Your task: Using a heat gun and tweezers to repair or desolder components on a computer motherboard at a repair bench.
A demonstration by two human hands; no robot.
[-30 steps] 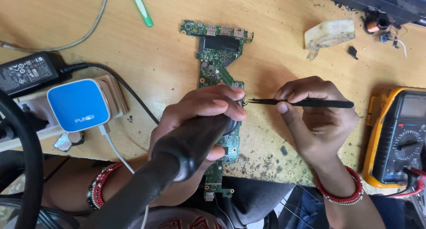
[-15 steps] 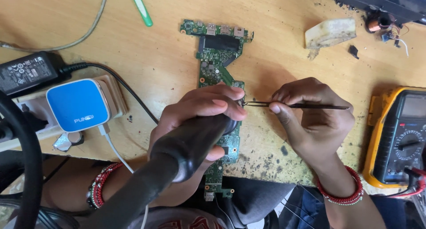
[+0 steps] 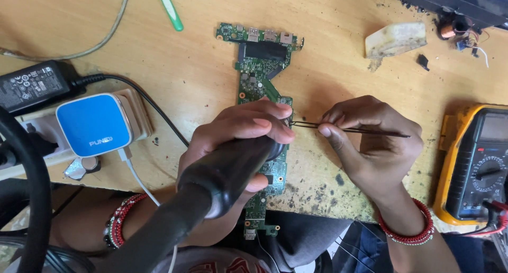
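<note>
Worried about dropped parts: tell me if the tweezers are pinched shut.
Shut: the right hand squeezes the tweezers, tips meeting beside the left hand.

A scuffed wooden table (image 3: 174, 66) carries a green circuit board (image 3: 259, 61) at centre, a black power adapter (image 3: 32, 85) and blue-faced charger (image 3: 94, 124) at left, a yellow multimeter (image 3: 476, 162) at right, and a pale block (image 3: 394, 39) at upper right.
</note>
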